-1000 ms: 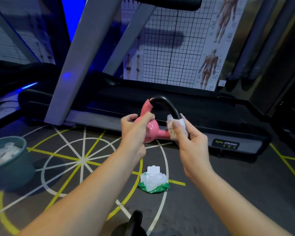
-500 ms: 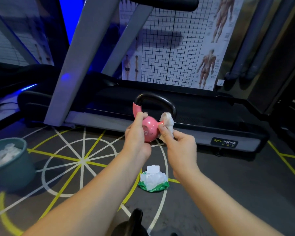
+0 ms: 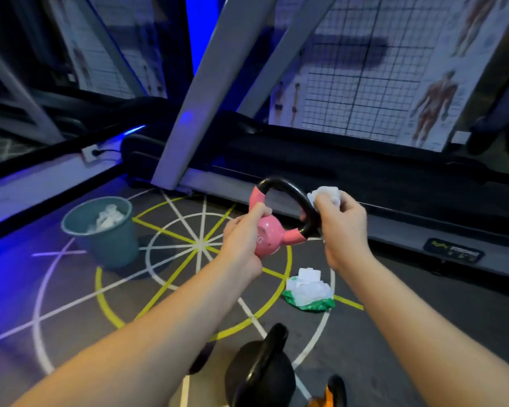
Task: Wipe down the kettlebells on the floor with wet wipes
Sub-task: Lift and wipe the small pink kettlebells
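- The left hand (image 3: 241, 239) gripped the pink kettlebell (image 3: 269, 237), held above the floor (image 3: 394, 333).
- The right hand (image 3: 343, 227) pinched a wet wipe (image 3: 325, 195) against its black handle (image 3: 294, 195).
- A teal bin (image 3: 106, 230) held used wipes (image 3: 106, 218).
- An open wipe pack (image 3: 307, 290) showed white wipes.

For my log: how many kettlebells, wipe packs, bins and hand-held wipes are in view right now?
kettlebells: 3 (pink kettlebell with black handle, gripped by left hand; black kettlebell on floor; orange kettlebell cut off at bottom edge)
green wet-wipe pack: 1
teal plastic bin: 1
crumpled white wipe, pinched by right hand: 1
Total: 6
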{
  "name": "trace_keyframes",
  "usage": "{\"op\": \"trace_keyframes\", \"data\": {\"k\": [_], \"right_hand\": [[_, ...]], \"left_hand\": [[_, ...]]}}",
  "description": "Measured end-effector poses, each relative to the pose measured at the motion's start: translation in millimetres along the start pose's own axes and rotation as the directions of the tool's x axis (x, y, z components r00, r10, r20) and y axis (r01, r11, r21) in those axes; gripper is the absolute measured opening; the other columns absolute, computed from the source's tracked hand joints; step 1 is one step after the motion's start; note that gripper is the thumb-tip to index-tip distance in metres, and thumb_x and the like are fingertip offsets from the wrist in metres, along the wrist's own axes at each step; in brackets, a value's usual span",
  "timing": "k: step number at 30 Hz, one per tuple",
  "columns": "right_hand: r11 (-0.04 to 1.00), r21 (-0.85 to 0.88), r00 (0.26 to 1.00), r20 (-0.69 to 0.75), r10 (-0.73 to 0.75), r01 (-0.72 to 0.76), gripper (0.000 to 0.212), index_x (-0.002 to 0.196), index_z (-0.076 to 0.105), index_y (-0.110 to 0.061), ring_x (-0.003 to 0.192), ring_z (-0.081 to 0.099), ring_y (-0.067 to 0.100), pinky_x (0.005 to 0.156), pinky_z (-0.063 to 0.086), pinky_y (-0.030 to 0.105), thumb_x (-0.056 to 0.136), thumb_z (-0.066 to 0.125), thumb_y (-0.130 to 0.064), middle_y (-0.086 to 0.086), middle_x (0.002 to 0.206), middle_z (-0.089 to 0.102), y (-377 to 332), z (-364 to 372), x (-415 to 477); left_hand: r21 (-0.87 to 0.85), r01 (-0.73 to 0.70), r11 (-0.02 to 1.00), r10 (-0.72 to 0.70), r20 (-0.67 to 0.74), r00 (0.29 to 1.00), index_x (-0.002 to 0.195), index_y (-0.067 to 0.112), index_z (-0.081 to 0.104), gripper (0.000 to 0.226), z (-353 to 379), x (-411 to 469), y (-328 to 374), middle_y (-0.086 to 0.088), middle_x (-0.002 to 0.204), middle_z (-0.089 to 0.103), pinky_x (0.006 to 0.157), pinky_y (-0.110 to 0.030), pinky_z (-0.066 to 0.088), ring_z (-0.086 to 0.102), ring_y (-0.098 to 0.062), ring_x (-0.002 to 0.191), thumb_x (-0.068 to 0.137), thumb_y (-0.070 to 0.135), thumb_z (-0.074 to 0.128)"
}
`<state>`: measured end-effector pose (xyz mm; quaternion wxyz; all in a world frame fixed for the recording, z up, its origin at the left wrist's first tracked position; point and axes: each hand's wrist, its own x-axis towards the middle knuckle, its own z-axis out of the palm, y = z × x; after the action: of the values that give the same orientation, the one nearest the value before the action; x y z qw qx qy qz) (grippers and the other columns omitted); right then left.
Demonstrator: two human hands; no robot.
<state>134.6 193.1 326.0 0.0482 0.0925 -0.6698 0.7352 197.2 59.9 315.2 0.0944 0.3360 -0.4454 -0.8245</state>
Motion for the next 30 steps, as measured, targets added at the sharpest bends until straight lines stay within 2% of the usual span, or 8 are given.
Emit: {"op": "trace_keyframes", "data": {"k": [7,9,13,18,21,24,26,30], "right_hand": [[0.925,-0.296,0.894,0.307,0.328,-0.237,0.015,0.077,0.058,-0.016,0.072,0.063,0.028,0.064,0.048,0.037,0.075,0.043,-0.020,0.008,0.071,0.060,34.3,68.4,-27.2],[0.902,-0.293,0.851,0.332,0.408,-0.318,0.020,0.068,0.061,-0.017,0.063,0.057,0.024,0.063,0.045,0.033,0.077,0.044,-0.012,0.006,0.063,0.060,37.8,80.7,-39.9],[0.843,-0.068,0.780,0.347,0.521,-0.533,0.018,0.099,0.060,-0.008,0.056,0.060,0.026,0.062,0.054,0.031,0.096,0.044,-0.017,0.015,0.072,0.064,44.4,102.9,-50.7],[0.804,-0.072,0.785,0.179,0.593,-0.590,0.037,0.110,0.062,-0.002,0.047,0.047,0.014,0.048,0.043,0.025,0.104,0.041,-0.032,0.005,0.063,0.054,99.7,130.7,-61.2],[0.760,-0.096,0.755,0.085,0.650,-0.643,0.039,0.104,0.065,-0.002,0.044,0.045,0.014,0.046,0.039,0.025,0.102,0.042,-0.033,0.003,0.058,0.054,146.0,143.3,-71.9],[0.730,-0.270,0.751,0.036,0.660,-0.628,0.047,0.089,0.064,-0.004,0.039,0.043,0.017,0.042,0.033,0.022,0.099,0.038,-0.041,0.004,0.054,0.054,197.9,160.0,-92.2],[0.664,-0.334,0.714,-0.039,0.699,-0.669,0.048,0.093,0.062,-0.004,0.040,0.041,0.017,0.041,0.029,0.019,0.101,0.035,-0.042,0.005,0.056,0.052,233.0,164.1,-106.1],[0.596,-0.307,0.653,-0.128,0.747,-0.742,0.033,0.104,0.058,-0.010,0.059,0.054,0.023,0.055,0.043,0.027,0.102,0.038,-0.036,0.010,0.074,0.058,297.9,166.1,-128.1]], "left_hand": [[0.144,0.005,0.990,0.002,-0.045,0.999,0.084,0.015,0.066,0.012,-93.5,-1.2,-3.2,-0.011,0.089,0.064,0.073,-0.037,0.052,0.062,-0.030,0.082,0.078,0.021,0.075],[0.155,0.048,0.987,-0.047,-0.009,0.999,0.090,0.015,0.066,0.017,-112.1,7.1,-0.8,-0.012,0.091,0.064,0.081,-0.042,0.055,0.063,-0.029,0.081,0.076,0.021,0.074],[0.195,0.103,0.975,-0.117,0.061,0.991,0.094,0.015,0.061,0.018,-139.4,39.0,3.8,-0.012,0.093,0.062,0.064,-0.032,0.055,0.062,-0.025,0.069,0.081,0.023,0.070],[0.476,0.179,0.861,-0.270,0.130,0.954,0.105,0.016,0.064,0.041,-168.9,83.8,-4.1,-0.014,0.101,0.066,0.085,-0.050,0.057,0.067,-0.030,0.082,0.069,0.029,0.079],[0.801,0.101,0.589,-0.330,0.125,0.936,0.132,0.013,0.047,0.073,-187.4,107.9,-10.8,-0.012,0.112,0.065,0.082,-0.045,0.055,0.068,-0.031,0.091,0.076,0.049,0.078],[0.992,-0.065,0.104,-0.070,0.072,0.995,0.155,0.005,0.018,0.105,-214.2,138.3,-3.1,-0.017,0.148,0.047,0.097,-0.039,0.044,0.051,-0.035,0.131,0.083,0.060,0.070],[0.991,-0.120,-0.055,0.013,0.121,0.993,0.148,0.004,0.028,0.086,-232.9,160.1,2.4,-0.016,0.146,0.049,0.099,-0.041,0.046,0.049,-0.035,0.132,0.088,0.054,0.065],[0.958,-0.204,-0.201,-0.153,0.175,0.973,0.133,0.007,0.043,0.051,-251.4,176.7,-9.9,-0.016,0.131,0.058,0.084,-0.037,0.048,0.058,-0.034,0.116,0.091,0.031,0.058]]}}
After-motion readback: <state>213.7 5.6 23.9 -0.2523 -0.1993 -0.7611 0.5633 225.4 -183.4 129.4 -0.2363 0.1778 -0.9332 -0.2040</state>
